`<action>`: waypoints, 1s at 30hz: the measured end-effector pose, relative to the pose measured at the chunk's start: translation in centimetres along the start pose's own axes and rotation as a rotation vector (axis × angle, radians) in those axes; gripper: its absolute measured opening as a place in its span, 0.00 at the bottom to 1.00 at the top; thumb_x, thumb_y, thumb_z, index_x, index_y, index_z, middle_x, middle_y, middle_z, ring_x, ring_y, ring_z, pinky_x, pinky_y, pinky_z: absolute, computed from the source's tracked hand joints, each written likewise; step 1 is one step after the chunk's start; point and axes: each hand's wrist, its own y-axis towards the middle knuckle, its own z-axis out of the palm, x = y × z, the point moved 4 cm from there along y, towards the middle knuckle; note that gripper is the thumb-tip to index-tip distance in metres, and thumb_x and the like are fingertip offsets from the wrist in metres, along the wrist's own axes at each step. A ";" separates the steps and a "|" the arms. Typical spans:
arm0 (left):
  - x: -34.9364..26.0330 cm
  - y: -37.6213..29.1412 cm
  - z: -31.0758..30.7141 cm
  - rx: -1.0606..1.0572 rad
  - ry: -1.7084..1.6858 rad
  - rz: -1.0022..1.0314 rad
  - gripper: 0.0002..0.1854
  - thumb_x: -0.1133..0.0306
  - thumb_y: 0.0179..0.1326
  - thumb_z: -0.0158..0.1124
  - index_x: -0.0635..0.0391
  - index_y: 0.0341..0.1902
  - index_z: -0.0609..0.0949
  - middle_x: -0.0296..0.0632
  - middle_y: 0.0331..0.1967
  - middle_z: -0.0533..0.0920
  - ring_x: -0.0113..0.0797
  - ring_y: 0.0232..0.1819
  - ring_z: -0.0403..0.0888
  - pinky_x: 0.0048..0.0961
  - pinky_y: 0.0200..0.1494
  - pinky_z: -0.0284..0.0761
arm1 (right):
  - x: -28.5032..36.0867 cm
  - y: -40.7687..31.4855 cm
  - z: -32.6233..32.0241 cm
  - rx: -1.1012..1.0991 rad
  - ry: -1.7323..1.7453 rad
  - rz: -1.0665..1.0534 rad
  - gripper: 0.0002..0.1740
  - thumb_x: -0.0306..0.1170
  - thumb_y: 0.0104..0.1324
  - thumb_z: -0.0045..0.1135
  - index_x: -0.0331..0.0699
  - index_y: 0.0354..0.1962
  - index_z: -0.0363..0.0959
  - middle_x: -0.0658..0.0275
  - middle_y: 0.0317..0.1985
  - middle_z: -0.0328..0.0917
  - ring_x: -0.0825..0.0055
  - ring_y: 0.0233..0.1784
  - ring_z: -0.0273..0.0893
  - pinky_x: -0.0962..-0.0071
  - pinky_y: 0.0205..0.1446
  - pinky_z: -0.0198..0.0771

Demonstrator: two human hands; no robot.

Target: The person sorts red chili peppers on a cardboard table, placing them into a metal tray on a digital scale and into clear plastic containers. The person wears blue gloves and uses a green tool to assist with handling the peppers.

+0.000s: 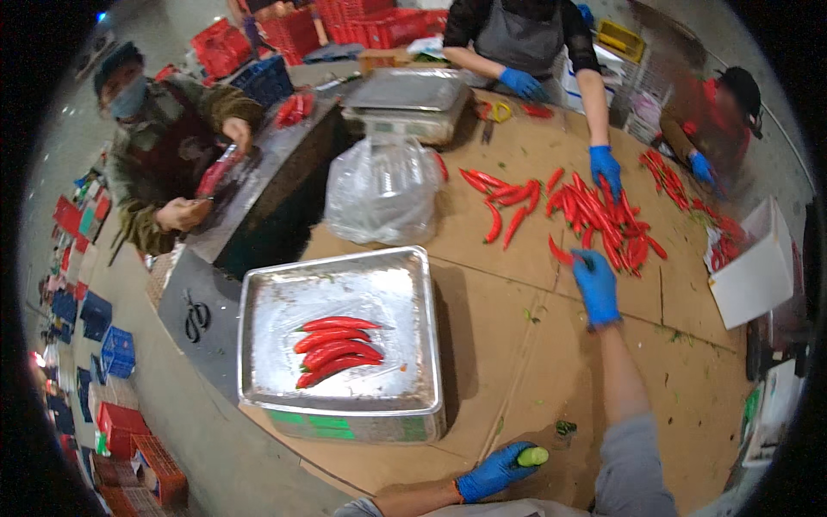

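Observation:
My right hand [596, 291], in a blue glove, reaches to the near edge of a heap of red chili peppers [591, 213]. Its fingertips grip a single red chili [559, 252], whose tip points to the left. Close to my body, my gloved left hand [492, 474] is closed around a light green object [533, 457]; only its rounded end shows, so I cannot tell what it is. Left of centre, a metal tray [349, 274] rests on a weighing scale [352, 426]. Several red chilies [339, 352] lie side by side in the tray.
A bulging clear plastic bag [381, 194] stands behind the tray, before a second scale [407, 97]. Black-handled scissors [196, 318] lie at the left. A co-worker's gloved hand [606, 169] touches the chili heap. Another person [174, 142] handles a wrapped red bundle. A white box [753, 265] stands right.

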 end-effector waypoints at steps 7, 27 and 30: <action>-7.0 -1.5 -4.0 -0.348 0.687 0.626 0.20 0.69 0.49 0.72 0.53 0.47 0.80 0.53 0.67 0.65 0.58 0.66 0.62 0.47 0.65 0.61 | 7.1 -13.9 -6.3 0.650 -0.259 -0.260 0.12 0.31 0.60 0.58 0.43 0.42 0.83 0.62 0.29 0.77 0.78 0.28 0.72 0.78 0.33 0.68; -4.0 -8.6 -5.3 -0.434 0.333 0.414 0.23 0.74 0.53 0.67 0.54 0.54 0.75 0.50 0.57 0.73 0.51 0.54 0.76 0.36 0.52 0.74 | 15.6 -20.9 5.6 0.862 0.167 -0.079 0.27 0.31 0.70 0.49 0.42 0.66 0.61 0.61 0.44 0.78 0.77 0.47 0.75 0.74 0.52 0.71; -3.6 -9.6 -4.8 -0.385 0.258 0.295 0.23 0.72 0.53 0.68 0.53 0.53 0.76 0.46 0.52 0.77 0.49 0.51 0.77 0.37 0.51 0.75 | 20.2 -19.7 11.2 0.862 -0.013 -0.397 0.25 0.31 0.69 0.52 0.45 0.63 0.65 0.57 0.47 0.79 0.72 0.48 0.77 0.72 0.52 0.72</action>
